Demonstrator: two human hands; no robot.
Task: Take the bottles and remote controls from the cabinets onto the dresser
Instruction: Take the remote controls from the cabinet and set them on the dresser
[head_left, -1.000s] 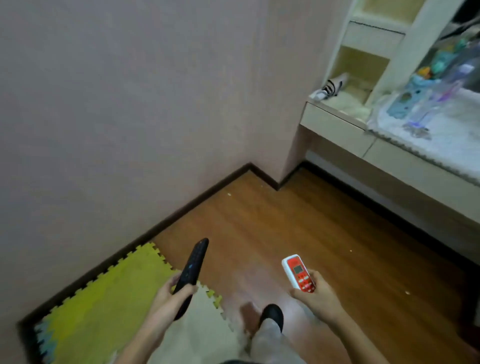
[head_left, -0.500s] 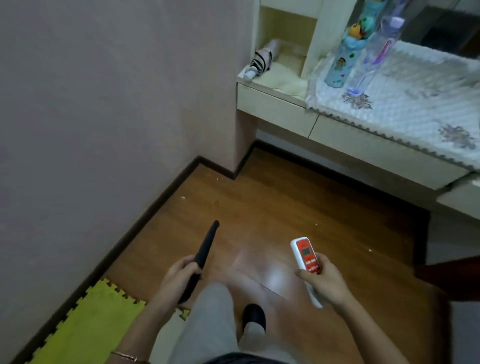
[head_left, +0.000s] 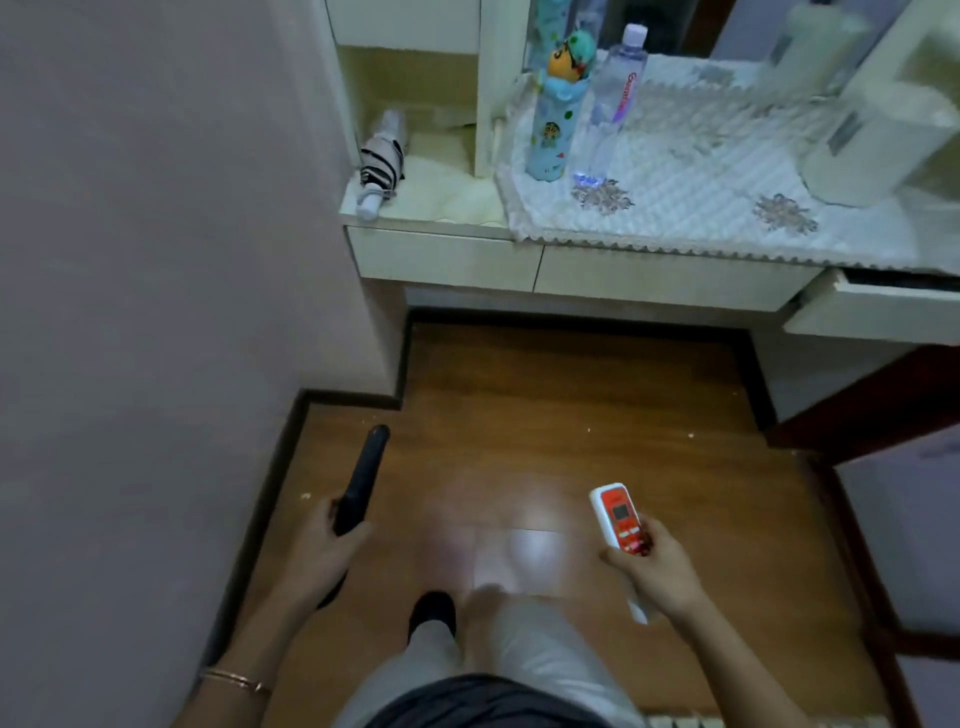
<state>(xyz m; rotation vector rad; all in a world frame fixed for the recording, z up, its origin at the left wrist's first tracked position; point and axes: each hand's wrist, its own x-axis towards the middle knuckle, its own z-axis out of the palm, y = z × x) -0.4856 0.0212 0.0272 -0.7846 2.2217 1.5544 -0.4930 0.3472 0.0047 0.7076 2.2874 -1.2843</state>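
Head view, looking down at a wooden floor (head_left: 545, 415) in front of a cream dresser (head_left: 649, 278). The left hand (head_left: 322, 540) is curled round the lower end of a slim black remote control (head_left: 363, 478), which points forward and slightly up, near the pink wall (head_left: 156, 260). A thin bracelet (head_left: 234, 678) sits on that wrist. The right hand (head_left: 660, 566) grips a white remote control with a red face (head_left: 618, 525), fingers wrapped round its lower half, its small screen turned upward. Both remotes are held low over the floor, well apart from the dresser's worktop.

On the worktop lies a white quilted cloth with a lace edge (head_left: 701, 171). At its back left corner stand two bottles, upright and just beside each other: a pale blue cartoon-printed bottle (head_left: 553, 130) with a figure-shaped cap and a clear plastic water bottle (head_left: 615, 98) with a white cap. A large white container (head_left: 878, 140) stands blurred on the right of the cloth. Left of the cloth, in an open niche, a folded striped umbrella (head_left: 382, 166) lies on its side. At the dresser's right end a drawer (head_left: 872, 312) stands partly open. One foot in a black slipper (head_left: 434, 610) shows between the arms
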